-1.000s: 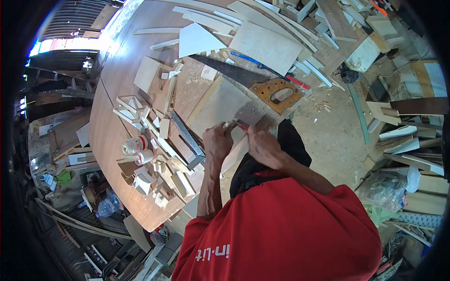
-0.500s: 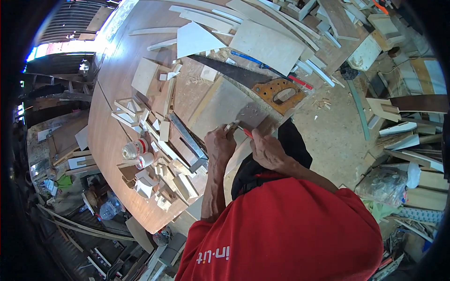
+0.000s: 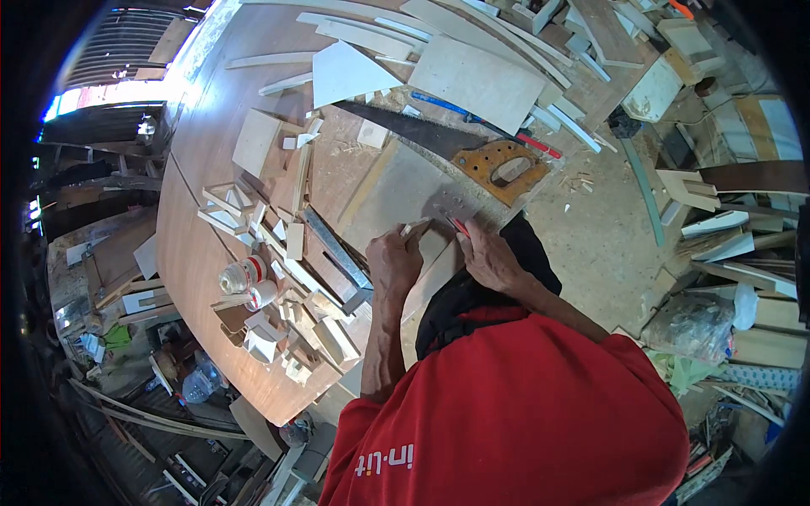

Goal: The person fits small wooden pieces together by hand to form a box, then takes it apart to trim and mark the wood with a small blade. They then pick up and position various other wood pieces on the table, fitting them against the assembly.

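My left hand point(image 3: 394, 260) is closed, its thumb and fingers pinching a small pale wood piece point(image 3: 411, 228) over the board at the table's near edge. Just to the right, my right hand point(image 3: 492, 257) is wrapped round a slim red-handled tool point(image 3: 461, 227) with a thin tip; its exact kind is too small to make out. The tip stands a little apart from the wood piece. Beneath and beyond both hands lies a flat greyish board point(image 3: 405, 187). A handsaw point(image 3: 498, 171) with a wooden handle rests past its far edge.
Left of my hands lie a metal try square point(image 3: 336, 257), a jar point(image 3: 243, 275) and several wood offcuts point(image 3: 325, 337). Behind the saw are a blue pencil-like strip point(image 3: 439, 105), a red-handled tool point(image 3: 540, 146), a white panel point(image 3: 350, 74) and long wood strips point(image 3: 371, 36).
My right hand has drawn slightly right, and the red tool's tip has come away from the wood piece. My left hand still pinches the wood, nearly in place. The view has shifted slightly.
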Tool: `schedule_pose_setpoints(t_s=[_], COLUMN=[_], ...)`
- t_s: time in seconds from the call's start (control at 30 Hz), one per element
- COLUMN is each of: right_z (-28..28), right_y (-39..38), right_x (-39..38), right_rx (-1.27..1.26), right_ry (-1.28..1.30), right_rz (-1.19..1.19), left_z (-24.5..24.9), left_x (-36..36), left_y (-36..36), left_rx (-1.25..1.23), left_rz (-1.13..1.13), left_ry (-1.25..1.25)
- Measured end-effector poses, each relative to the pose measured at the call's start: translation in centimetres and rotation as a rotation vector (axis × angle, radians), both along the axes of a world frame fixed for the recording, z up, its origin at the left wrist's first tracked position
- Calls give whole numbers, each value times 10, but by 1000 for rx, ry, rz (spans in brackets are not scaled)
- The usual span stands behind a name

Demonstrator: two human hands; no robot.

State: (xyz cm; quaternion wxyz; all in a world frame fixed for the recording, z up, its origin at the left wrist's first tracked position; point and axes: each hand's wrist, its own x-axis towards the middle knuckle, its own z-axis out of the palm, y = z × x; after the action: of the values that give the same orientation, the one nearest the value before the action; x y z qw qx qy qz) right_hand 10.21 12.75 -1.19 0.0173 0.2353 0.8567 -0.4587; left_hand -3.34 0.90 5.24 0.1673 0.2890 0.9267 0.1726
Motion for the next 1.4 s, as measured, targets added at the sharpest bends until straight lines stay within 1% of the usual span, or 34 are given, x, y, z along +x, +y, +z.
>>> schedule_pose_setpoints(t_s=[0.07, 0.13, 0.17, 0.23, 0.33, 0.47, 0.53, 0.6, 0.7, 0.77, 0.83, 0.87, 0.9, 0.93, 0.97, 1.03, 1.07, 1.13, 1.17, 1.2, 1.23, 1.27, 1.33, 1.37, 1.4], right_z=[-2, 1, 2, 17, 14, 12, 10, 7, 6, 3, -9, -15, -17, -19, -24, -19, -16, -1, -5, -12, -19, -26, -25, -26, -9], right_y=[-1, -5, -7, -8, -11, -8, -9, -7, -9, -9, -6, -8, -5, -6, -10, -10, -8, -1, -2, -5, -7, -8, -3, -3, -1], right_x=[0, 2, 1, -9, -14, -17, -15, -15, -18, -16, -9, -2, 2, 6, 9, -2, -10, -23, -24, -25, -25, -21, -15, -15, -17], right_rx=[32, 239, 238, 24, 62, 94, 119, 129, 116, 93, 102, 100, 116, 123, 115, 316, 318, 95, 94, 145, 196, 193, 576, 576, 299], right_ry=[45, 287, 286, 110, 165, 157, 224, 212, 183, 165, 205, 205, 111, 9, 1, 307, 309, 244, 246, 240, 234, 235, 653, 654, 318], right_rz=[11, 121, 119, 93, 91, 104, 81, 99, 116, 116, 88, 83, 46, 11, 12, 32, 28, 51, 52, 63, 75, 80, 3, 5, 70], left_z=[-3, -7, -10, -15, -13, -9, -7, -6, -4, -5, -4, -3, -3, -5, -6, -6, -6, -4, -2, 1, 4, 7, 7, 3, -1], left_x=[1, 2, 2, 2, 0, -2, -3, -6, -9, -10, -11, -12, -17, -20, -22, -25, -27, -29, -30, -31, -30, -28, -30, -32, -30], left_y=[-1, -4, -5, -6, -7, -4, -4, -3, -1, -1, -4, -7, -5, -5, -6, -7, -6, -4, -4, -3, -1, 0, -1, -4, -4], left_rx=[-15, -33, 5, 44, 56, 56, 40, 61, 8, 14, 16, 20, 36, 37, 27, 17, 47, 76, 72, 66, 65, 75, 89, 83, 73], left_rz=[1, -2, -6, -13, -29, -60, -57, -126, -104, -107, -110, -58, -3, -1, 17, 27, -3, -31, -46, -60, -56, -26, 3, 9, 12], left_ry=[4, 7, 10, 15, 36, 17, 9, 31, 12, 19, 27, -32, -83, -84, -112, -136, -163, -189, -220, -251, -249, -242, -231, -233, -243])
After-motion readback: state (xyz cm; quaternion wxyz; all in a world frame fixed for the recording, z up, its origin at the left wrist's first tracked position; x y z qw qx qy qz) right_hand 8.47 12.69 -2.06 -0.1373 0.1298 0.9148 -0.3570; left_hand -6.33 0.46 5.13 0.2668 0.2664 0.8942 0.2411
